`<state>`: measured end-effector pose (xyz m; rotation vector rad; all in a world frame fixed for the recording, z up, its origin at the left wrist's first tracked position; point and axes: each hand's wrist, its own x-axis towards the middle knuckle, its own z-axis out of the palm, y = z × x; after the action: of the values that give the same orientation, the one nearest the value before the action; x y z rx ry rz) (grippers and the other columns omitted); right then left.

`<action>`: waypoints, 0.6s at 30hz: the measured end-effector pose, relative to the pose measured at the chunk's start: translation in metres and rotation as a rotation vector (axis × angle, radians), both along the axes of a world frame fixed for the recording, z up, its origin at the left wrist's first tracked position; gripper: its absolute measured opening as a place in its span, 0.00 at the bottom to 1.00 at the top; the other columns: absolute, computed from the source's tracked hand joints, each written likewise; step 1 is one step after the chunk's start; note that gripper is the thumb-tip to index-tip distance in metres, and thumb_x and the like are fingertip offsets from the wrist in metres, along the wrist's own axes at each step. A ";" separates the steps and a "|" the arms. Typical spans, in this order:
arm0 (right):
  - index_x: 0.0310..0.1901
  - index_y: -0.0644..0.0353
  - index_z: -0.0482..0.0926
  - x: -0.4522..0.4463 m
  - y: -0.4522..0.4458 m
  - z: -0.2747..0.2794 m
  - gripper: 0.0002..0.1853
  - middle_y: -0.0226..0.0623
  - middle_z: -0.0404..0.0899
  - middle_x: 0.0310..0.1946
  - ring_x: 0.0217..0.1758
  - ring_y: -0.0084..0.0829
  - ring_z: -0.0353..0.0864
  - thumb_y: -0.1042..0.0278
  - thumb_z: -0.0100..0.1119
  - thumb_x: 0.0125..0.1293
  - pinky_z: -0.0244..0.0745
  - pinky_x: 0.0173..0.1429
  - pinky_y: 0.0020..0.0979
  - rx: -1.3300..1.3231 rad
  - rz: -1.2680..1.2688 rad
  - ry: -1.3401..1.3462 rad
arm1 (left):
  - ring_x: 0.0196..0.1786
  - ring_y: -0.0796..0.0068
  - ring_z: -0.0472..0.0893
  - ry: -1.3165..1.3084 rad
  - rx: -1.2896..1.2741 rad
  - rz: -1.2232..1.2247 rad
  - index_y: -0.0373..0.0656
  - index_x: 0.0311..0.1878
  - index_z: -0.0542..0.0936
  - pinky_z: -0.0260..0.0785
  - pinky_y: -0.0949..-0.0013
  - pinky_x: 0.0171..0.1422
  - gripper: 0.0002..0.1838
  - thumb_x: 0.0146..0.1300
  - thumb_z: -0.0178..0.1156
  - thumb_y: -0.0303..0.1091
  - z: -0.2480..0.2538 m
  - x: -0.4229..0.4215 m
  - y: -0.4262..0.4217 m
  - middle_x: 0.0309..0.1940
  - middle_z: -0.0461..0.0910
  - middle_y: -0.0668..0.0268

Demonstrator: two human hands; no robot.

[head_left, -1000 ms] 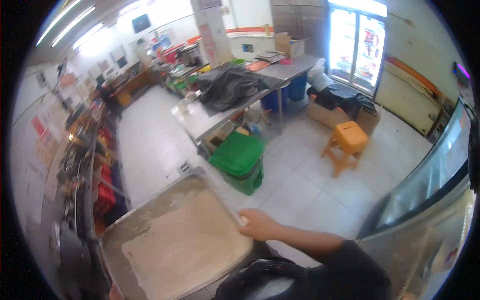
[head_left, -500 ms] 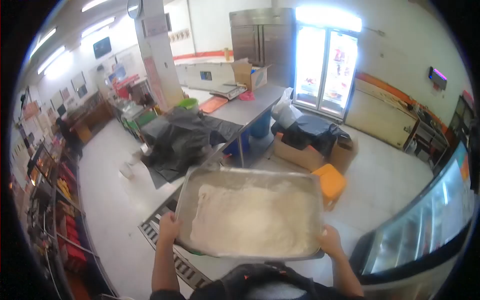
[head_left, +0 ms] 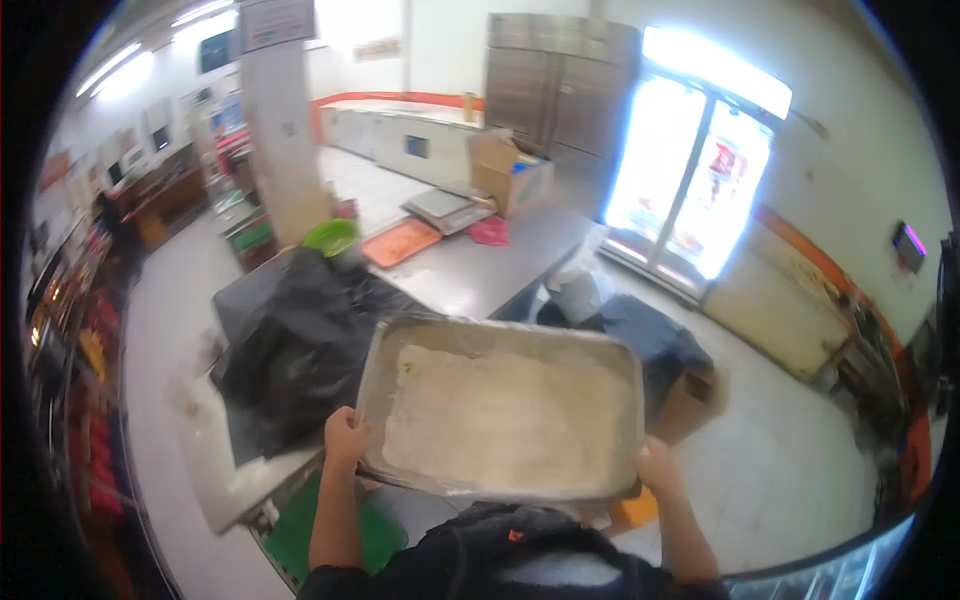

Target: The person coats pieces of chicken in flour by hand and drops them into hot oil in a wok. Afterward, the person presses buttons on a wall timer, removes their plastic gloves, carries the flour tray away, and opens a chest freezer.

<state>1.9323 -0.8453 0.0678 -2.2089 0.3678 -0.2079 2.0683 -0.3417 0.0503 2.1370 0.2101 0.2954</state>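
Note:
A rectangular metal tray (head_left: 625, 362) is held out in front of my body. Pale flour-like powder (head_left: 505, 420) covers its bottom in a broad layer. My left hand (head_left: 345, 437) is closed on the tray's left edge near the front corner. At the opposite edge my right hand (head_left: 655, 468) grips the right side, slightly smeared by motion. The fingers beneath the tray are hidden. Just beyond the tray's left side lies black plastic sheeting (head_left: 290, 350).
A steel table (head_left: 520, 255) stands ahead, bearing an orange tray (head_left: 402, 243), a green bowl (head_left: 331, 237), a scale (head_left: 447, 210) and a cardboard box (head_left: 508, 175). Right of it are a white bag (head_left: 582, 285) and a lit glass-door fridge (head_left: 690, 170). A green object (head_left: 335, 525) sits low left.
I have moved forward with the tray, so the steel table and black sheeting are nearer. The floor drain has left view, and the yellow-orange container is now mostly behind the tray.

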 end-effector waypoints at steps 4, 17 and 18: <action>0.47 0.63 0.78 0.119 -0.048 -0.055 0.19 0.47 0.80 0.43 0.49 0.42 0.77 0.68 0.61 0.52 0.70 0.53 0.36 0.003 0.033 0.050 | 0.24 0.80 0.70 0.033 -0.150 -0.078 0.37 0.25 0.75 0.63 0.73 0.30 0.05 0.42 0.59 0.23 -0.039 0.167 -0.014 0.20 0.73 0.69; 0.31 0.62 0.83 0.460 -0.096 -0.107 0.10 0.48 0.82 0.36 0.40 0.46 0.81 0.69 0.52 0.54 0.75 0.43 0.40 -0.453 -0.023 0.266 | 0.32 0.67 0.75 0.172 -0.514 -0.145 0.36 0.33 0.75 0.70 0.64 0.38 0.05 0.55 0.50 0.24 -0.125 0.445 -0.008 0.26 0.73 0.64; 0.30 0.62 0.82 0.454 -0.100 -0.105 0.10 0.48 0.82 0.36 0.40 0.46 0.81 0.69 0.52 0.55 0.75 0.44 0.41 -0.426 -0.036 0.262 | 0.32 0.67 0.75 0.188 -0.553 -0.092 0.35 0.33 0.75 0.70 0.64 0.38 0.05 0.55 0.50 0.24 -0.133 0.440 -0.006 0.27 0.73 0.64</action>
<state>2.3868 -0.9451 -0.0370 -2.6611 0.5473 -0.0133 2.5080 -0.3479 -0.0832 1.6168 0.2661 -0.0228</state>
